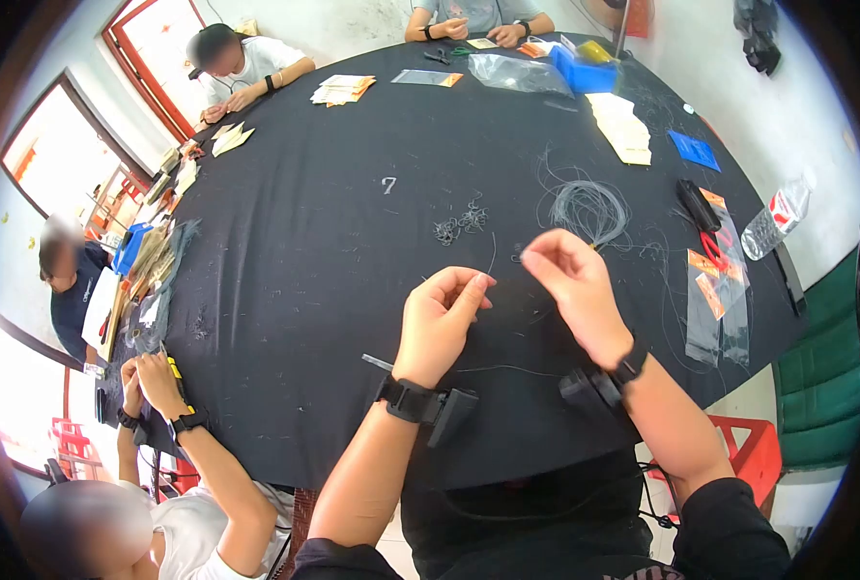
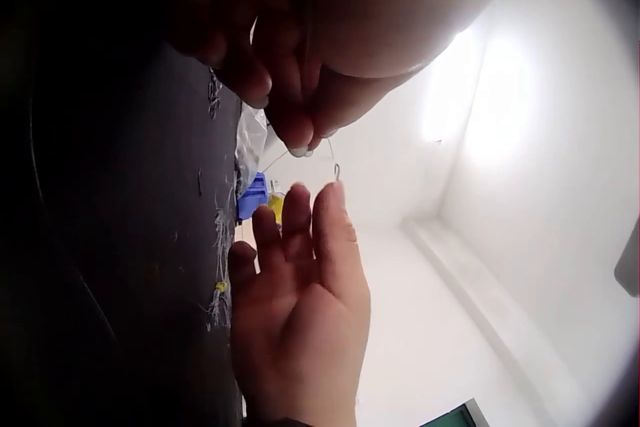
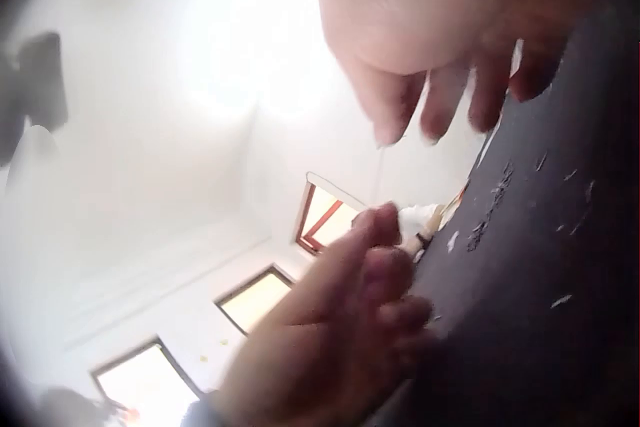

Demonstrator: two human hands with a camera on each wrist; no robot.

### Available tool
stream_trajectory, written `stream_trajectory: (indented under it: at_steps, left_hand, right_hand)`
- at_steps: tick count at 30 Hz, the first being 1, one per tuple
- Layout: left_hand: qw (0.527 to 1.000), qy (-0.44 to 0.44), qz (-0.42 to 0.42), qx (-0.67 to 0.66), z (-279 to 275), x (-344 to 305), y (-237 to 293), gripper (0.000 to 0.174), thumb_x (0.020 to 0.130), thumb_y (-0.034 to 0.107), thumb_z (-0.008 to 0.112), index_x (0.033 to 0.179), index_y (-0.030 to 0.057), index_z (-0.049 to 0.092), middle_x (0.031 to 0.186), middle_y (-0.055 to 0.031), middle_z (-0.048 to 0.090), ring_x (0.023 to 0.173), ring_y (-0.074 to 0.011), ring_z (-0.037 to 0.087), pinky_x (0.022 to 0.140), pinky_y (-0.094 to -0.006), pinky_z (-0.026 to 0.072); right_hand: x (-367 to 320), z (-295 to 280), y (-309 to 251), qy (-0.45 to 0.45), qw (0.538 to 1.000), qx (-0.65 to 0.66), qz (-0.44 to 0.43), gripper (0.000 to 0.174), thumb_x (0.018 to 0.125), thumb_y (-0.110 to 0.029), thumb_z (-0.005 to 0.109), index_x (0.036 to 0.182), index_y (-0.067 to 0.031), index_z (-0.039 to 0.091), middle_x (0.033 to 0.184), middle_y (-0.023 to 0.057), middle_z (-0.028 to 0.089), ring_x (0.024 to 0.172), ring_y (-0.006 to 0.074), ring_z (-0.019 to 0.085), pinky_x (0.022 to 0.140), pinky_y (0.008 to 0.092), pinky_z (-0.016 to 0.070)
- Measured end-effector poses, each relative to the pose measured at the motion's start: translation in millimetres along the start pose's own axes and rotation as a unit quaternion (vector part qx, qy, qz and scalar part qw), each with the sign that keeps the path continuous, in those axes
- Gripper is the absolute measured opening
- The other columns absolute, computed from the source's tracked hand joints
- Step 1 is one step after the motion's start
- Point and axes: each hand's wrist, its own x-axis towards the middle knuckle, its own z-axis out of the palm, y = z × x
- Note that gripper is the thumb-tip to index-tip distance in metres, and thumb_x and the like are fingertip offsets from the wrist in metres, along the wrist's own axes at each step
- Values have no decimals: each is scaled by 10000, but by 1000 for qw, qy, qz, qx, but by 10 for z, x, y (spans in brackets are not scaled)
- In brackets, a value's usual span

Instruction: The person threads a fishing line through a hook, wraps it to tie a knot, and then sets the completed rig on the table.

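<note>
My left hand (image 1: 432, 327) pinches a thin clear fishing line (image 1: 494, 253) between thumb and forefinger, and a short end of it stands up from the fingertips. Facing it, a little to the right, is my right hand (image 1: 585, 295). Its thumb and forefinger pinch a tiny fish hook (image 2: 337, 171), which pokes up past the fingertips in the left wrist view. A small gap separates the two hands above the black cloth. Beyond them lies a loose pile of dark fish hooks (image 1: 459, 224), with a coil of clear line (image 1: 589, 211) to its right.
A bottle (image 1: 778, 217), red-handled scissors (image 1: 712, 249) and plastic packets (image 1: 718, 300) lie on the right. Paper cards (image 1: 620, 128), a blue box (image 1: 585, 70) and a clear bag (image 1: 519, 75) are farther back. Other people work around the black-covered table (image 1: 285, 251).
</note>
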Motion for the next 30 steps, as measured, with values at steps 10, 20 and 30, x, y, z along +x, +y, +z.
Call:
stream_trajectory:
  at_steps: [10, 20, 30]
  left_hand:
    - [996, -8, -15, -88, -21, -7, 20, 213, 975, 221, 614, 1007, 21, 677, 868, -22, 695, 752, -68, 604, 685, -230, 493]
    - [999, -25, -2, -24, -75, 11, 0, 174, 948, 167, 648, 1030, 26, 707, 877, -28, 711, 776, -71, 628, 681, -225, 508]
    - [993, -66, 33, 88, -37, -19, 22, 210, 925, 157, 683, 1042, -13, 725, 901, -77, 740, 829, -110, 684, 735, -243, 529]
  right_hand:
    - [-645, 464, -310, -80, 993, 34, 82, 109, 881, -98, 729, 868, -76, 623, 777, -36, 534, 660, 66, 508, 613, 226, 417]
    - [33, -27, -201, -145, 960, -240, -28, 78, 874, -106, 737, 865, -57, 677, 790, -44, 597, 669, 35, 523, 609, 210, 416]
    - [7, -137, -13, -149, 983, -88, 66, 103, 917, -127, 707, 880, -40, 668, 758, -62, 600, 684, 12, 507, 612, 200, 410]
